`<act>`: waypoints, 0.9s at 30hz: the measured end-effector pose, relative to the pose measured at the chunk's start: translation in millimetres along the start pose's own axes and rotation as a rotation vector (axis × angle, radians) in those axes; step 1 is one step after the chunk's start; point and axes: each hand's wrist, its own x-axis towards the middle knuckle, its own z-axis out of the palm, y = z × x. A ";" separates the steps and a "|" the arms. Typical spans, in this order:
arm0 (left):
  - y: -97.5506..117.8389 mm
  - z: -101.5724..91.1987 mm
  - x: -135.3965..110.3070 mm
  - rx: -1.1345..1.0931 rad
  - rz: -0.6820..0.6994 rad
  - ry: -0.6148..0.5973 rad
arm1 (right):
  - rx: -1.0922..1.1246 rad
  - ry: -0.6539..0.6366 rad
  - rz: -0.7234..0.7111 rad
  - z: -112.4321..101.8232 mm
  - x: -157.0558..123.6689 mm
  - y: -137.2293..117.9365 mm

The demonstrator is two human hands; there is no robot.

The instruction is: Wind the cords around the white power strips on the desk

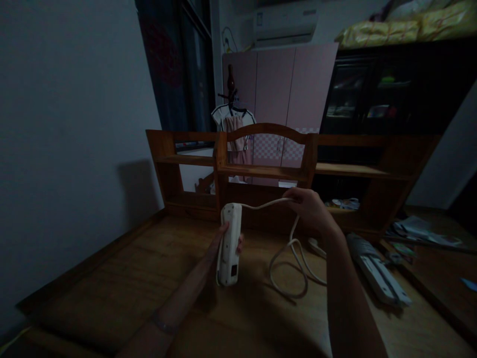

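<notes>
My left hand (219,243) grips a white power strip (229,244) and holds it upright above the wooden desk (122,293). Its white cable (290,263) arcs from the top of the strip to my right hand (309,209), which is closed around the cable near the desk's shelf. From there the cable drops in a loose loop onto the desk, and its plug (315,244) lies close to my right wrist.
A wooden shelf unit (268,171) stands along the back of the desk. A second white power strip (376,268) lies at the right, with papers (421,231) beyond it. A grey wall borders the left. Behind are a pink wardrobe, hanging clothes and a dark cabinet.
</notes>
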 end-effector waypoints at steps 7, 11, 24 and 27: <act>6.9 -2.6 -6.5 0.002 0.215 -0.124 | -0.466 0.093 0.619 -1.9 -15.0 50.1; 1.7 -6.1 -3.2 -0.003 0.168 -0.210 | -0.089 0.011 0.686 6.9 -16.9 53.8; -23.1 -7.7 -16.1 0.143 -0.135 -0.062 | 1.004 0.300 -0.079 -0.9 0.8 -77.8; -29.2 -6.9 -21.2 0.201 -0.233 -0.121 | 0.982 0.394 -0.206 -0.9 1.1 -100.5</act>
